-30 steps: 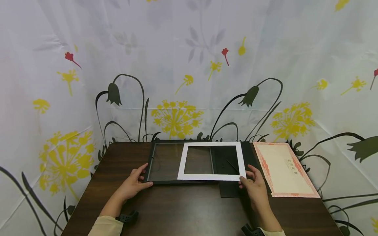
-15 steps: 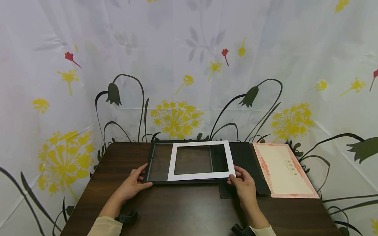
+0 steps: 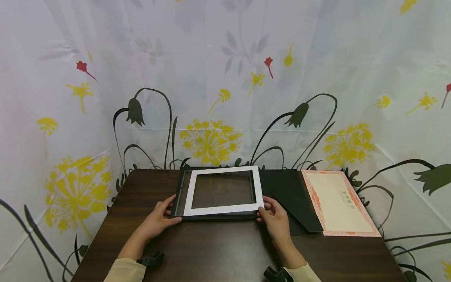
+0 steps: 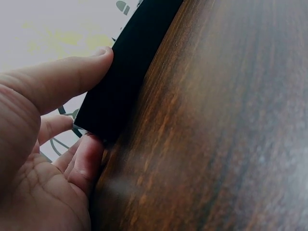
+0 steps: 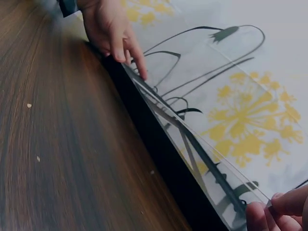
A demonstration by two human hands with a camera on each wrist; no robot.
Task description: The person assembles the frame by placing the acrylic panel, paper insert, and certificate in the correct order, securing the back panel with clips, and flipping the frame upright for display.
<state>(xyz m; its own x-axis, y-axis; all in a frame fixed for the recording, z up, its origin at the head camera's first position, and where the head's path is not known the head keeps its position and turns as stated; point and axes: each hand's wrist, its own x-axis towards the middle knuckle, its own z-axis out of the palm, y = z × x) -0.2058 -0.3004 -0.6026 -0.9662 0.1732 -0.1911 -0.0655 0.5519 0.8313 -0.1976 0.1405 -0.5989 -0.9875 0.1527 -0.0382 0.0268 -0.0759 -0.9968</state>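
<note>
A black picture frame (image 3: 218, 218) with a glass pane lies on the wooden table. My left hand (image 3: 158, 219) grips its front left corner. In the left wrist view the thumb rests on the black frame side (image 4: 122, 77), with fingertips around the corner. Over the frame is a white mat (image 3: 225, 210) with a rectangular window. My right hand (image 3: 276, 221) pinches the mat's front right corner. The right wrist view shows the right fingers (image 5: 288, 207) on that corner, raised above the frame, and the mat slanting down toward its left end.
Right of the frame lies a black backing board (image 3: 285, 182) with a slanted flap (image 3: 297, 215). Beyond it is a cream certificate (image 3: 334, 196) with an orange-pink border. A flower-patterned cloth (image 3: 225, 78) hangs behind the dark wooden table (image 3: 215, 250).
The right hand has carried the white mat leftward until it lies over the frame opening, uncovering more of the black backing board. The left hand has stayed at the frame's corner.
</note>
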